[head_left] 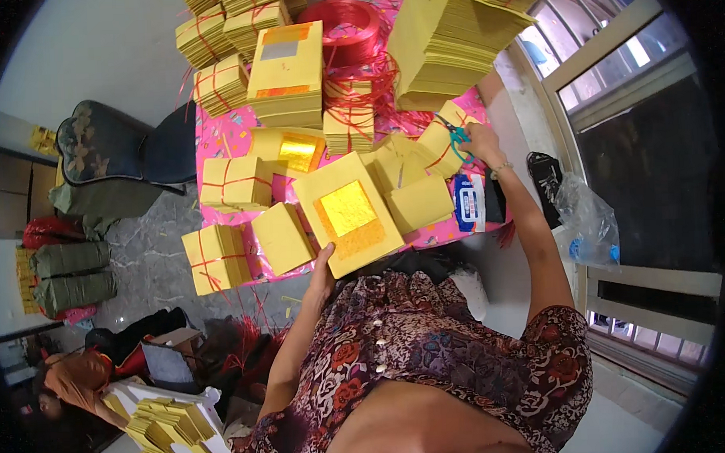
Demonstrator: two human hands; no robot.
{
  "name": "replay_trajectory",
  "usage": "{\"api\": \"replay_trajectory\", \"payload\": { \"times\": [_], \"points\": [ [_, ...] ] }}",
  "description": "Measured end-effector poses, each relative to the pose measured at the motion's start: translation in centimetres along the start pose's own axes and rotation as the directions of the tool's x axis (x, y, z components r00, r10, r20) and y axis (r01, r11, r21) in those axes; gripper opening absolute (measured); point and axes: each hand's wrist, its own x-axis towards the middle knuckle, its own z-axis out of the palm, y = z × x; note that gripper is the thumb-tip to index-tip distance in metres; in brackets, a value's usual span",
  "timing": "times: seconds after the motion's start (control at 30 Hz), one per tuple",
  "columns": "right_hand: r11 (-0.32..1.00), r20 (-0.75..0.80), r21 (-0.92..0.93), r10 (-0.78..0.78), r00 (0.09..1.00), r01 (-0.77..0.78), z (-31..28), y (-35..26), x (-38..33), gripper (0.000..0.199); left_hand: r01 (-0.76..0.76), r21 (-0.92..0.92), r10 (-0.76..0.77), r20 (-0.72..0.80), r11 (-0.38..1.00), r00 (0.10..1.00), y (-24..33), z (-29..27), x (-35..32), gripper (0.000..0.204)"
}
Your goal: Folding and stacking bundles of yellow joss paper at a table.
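Note:
My left hand point(322, 269) is closed on the lower left edge of a yellow paper block point(385, 230). A shiny gold foil square and an orange patch mark its top, and it tilts toward me at the table's front edge. Farther right, my right hand point(484, 144) grips a pair of scissors point(458, 139) with teal handles. Their blades point up and left, over a small yellow bundle point(438, 146) bound with red string. Loose yellow sheets point(398, 168) and a plain yellow stack point(420, 203) lie between the two hands.
Tied yellow bundles point(235, 183) line the pink tablecloth's point(216, 136) left side. Behind stand a tall paper stack point(444, 56) and a red string coil point(347, 27). A wipes packet point(469, 203) lies near right. At lower left, another person point(80, 384) is beside a white table.

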Motion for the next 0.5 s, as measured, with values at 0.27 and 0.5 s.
{"api": "replay_trajectory", "payload": {
  "times": [0.27, 0.5],
  "points": [
    [0.984, -0.052, 0.137, -0.108, 0.993, 0.114, -6.6, -12.1, 2.8, 0.039, -0.012, -0.017, 0.011, -0.031, 1.000, 0.999, -0.1, -0.1, -0.1, 0.068],
    [0.883, -0.208, 0.130, -0.421, 0.883, 0.451, -5.5, -27.7, 13.5, 0.034, -0.010, -0.021, 0.010, -0.008, 1.000, 1.000, 0.3, 0.6, -0.7, 0.070]
  ]
}}
